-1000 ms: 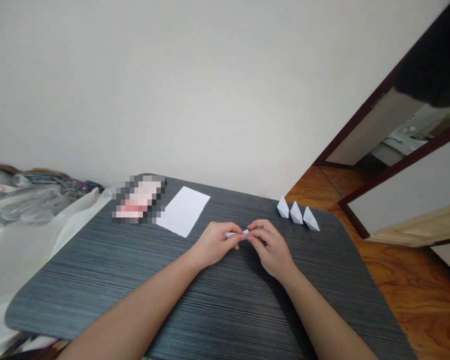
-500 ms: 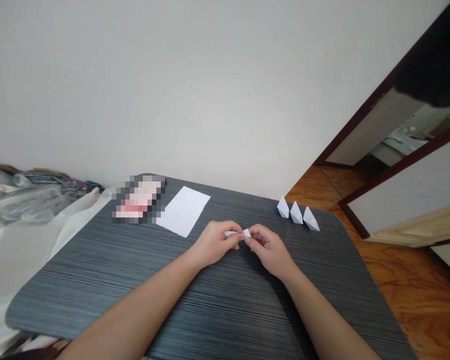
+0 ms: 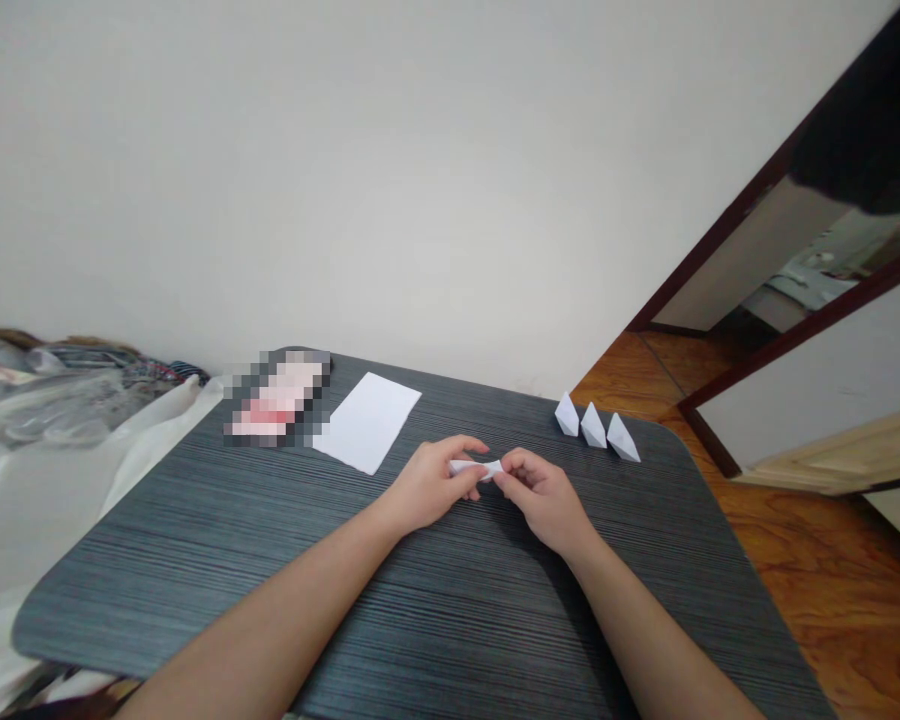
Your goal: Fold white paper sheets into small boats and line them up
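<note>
Bench (image 3: 195, 560) surface of dark striped grain is seen under everything, with a white paper sheet (image 3: 367, 422) lying flat at its far side and three folded paper pieces (image 3: 596, 427) set in a row near the far right corner, close to the edge. The small folded paper strip (image 3: 476, 467) is held just above the bench, between both hands. The left hand (image 3: 427, 487) is closed on its left end, and the right hand (image 3: 544, 495) is pinched on its right end; both grips are tight, fingertips only. If the strip is pulled too hard, it can probably be torn or the crease spoiled. If one pinch is loosened, the fold may spring open. The three finished pieces could be knocked off the edge by a careless right sleeve or wrist.
</note>
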`<action>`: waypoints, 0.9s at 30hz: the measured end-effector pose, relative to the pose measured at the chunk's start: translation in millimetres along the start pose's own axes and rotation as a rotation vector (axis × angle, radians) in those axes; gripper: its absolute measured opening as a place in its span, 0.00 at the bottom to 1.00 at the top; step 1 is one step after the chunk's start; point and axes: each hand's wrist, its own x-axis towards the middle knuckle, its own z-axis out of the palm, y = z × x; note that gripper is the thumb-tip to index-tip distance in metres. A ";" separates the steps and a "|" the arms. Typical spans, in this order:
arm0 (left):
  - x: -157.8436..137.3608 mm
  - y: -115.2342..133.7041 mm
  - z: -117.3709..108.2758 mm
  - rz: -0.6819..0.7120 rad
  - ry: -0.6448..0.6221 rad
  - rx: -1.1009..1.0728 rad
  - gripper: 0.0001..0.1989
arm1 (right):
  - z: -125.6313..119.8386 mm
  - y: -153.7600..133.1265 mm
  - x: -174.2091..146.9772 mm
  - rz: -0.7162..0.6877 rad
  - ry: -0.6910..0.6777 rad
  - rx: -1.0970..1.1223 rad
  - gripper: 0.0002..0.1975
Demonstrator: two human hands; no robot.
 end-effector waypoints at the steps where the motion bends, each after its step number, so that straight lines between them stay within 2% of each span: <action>1: 0.1 -0.2 -0.2 -0.003 -0.014 0.008 0.12 | 0.0 -0.2 0.0 0.001 -0.008 0.013 0.06; 8: -1.3 -0.4 -1.6 0.018 -0.070 0.013 0.11 | -0.7 -2.0 -0.6 0.026 -0.084 0.055 0.06; 19: -0.3 -0.8 -1.0 -0.012 -0.114 -0.103 0.10 | -1.4 -5.0 -1.3 -0.012 -0.041 -0.040 0.09; 27: -0.6 -0.4 -1.5 -0.022 -0.109 -0.110 0.10 | -2.4 -5.4 -1.2 0.033 -0.053 -0.063 0.10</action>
